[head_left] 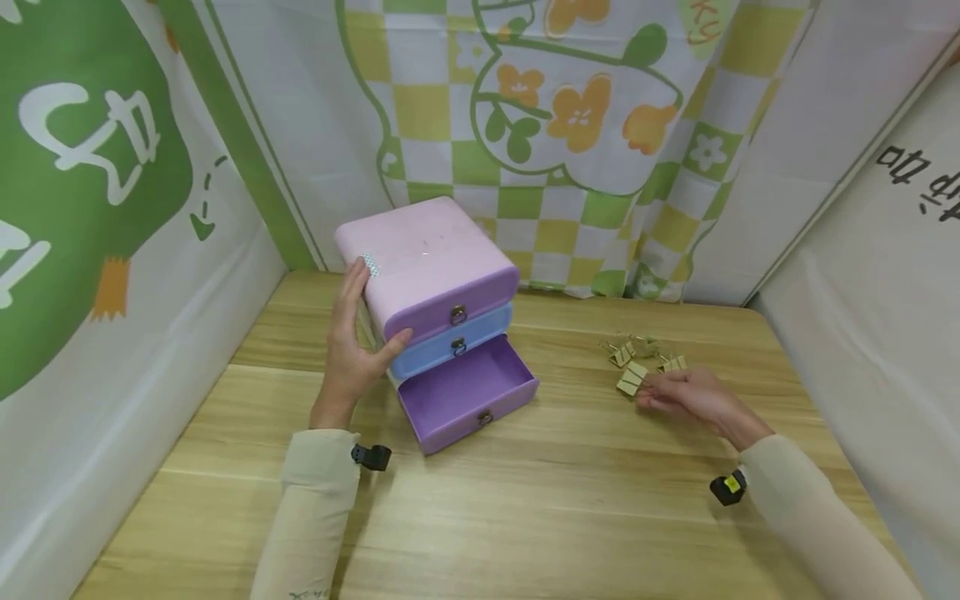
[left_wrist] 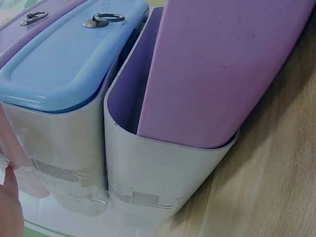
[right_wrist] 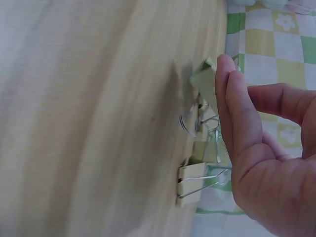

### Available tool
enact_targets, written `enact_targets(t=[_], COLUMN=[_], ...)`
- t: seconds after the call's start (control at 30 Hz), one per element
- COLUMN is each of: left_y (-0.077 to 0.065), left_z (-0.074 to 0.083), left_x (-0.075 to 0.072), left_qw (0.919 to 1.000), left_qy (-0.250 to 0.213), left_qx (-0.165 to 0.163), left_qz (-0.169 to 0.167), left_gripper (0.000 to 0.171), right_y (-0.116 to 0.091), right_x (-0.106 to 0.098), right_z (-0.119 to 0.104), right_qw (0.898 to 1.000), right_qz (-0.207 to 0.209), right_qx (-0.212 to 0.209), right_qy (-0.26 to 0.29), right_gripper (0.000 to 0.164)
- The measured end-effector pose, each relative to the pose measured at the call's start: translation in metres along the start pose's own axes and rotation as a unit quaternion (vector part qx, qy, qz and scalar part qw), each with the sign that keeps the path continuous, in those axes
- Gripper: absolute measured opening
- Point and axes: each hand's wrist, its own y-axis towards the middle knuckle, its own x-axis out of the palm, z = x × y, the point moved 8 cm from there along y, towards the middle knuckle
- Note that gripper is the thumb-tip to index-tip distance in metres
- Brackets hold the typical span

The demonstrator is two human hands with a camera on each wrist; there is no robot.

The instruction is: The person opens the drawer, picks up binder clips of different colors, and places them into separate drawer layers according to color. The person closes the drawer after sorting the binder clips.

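A small chest of drawers [head_left: 427,250] with a pink top stands on the table, its bottom purple drawer [head_left: 468,383] pulled out and bare inside. My left hand [head_left: 352,350] rests on its left side, fingers along the upper edge and thumb extended near the front corner. In the left wrist view, a fingertip [left_wrist: 11,185] touches the taped casing. At the right, my right hand [head_left: 693,396] pinches a pale yellow binder clip [head_left: 632,379] at the fingertips. More such binder clips [head_left: 621,354] lie just beyond it; in the right wrist view one clip [right_wrist: 191,180] shows its wire handles.
Above the open drawer, the blue drawer [head_left: 453,340] and top purple drawer [head_left: 450,312] are closed, with ring pulls. A checkered curtain [head_left: 540,200] hangs behind the wooden table [head_left: 525,517]. Printed cloth walls [head_left: 862,275] border both sides.
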Motion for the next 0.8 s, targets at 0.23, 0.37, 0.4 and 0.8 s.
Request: enact_targets(t=[0.23, 0.37, 0.4, 0.8], left_y=[0.001, 0.0, 0.0, -0.001], left_z=[0.001, -0.01, -0.016, -0.001], left_x=[0.001, 0.001, 0.001, -0.001], left_qw=[1.0, 1.0, 0.9999, 1.0], left_qy=[0.002, 0.007, 0.01, 0.003], left_qx=[-0.002, -0.002, -0.001, 0.0], left_qz=[-0.004, 0.001, 0.001, 0.004], left_gripper=[0.093, 0.093, 0.094, 0.092], right_y=[0.012, 0.02, 0.022, 0.039], right_x=[0.016, 0.029, 0.033, 0.092], right_z=[-0.021, -0.038, -0.042, -0.098], right_qw=[0.999, 0.996, 0.996, 0.99], right_qz=[-0.038, -0.064, -0.071, -0.135], right_qx=[-0.006, -0.009, -0.009, 0.006], right_qy=[-0.038, -0.054, -0.057, -0.028], right_gripper=[0.044, 0.044, 0.044, 0.041])
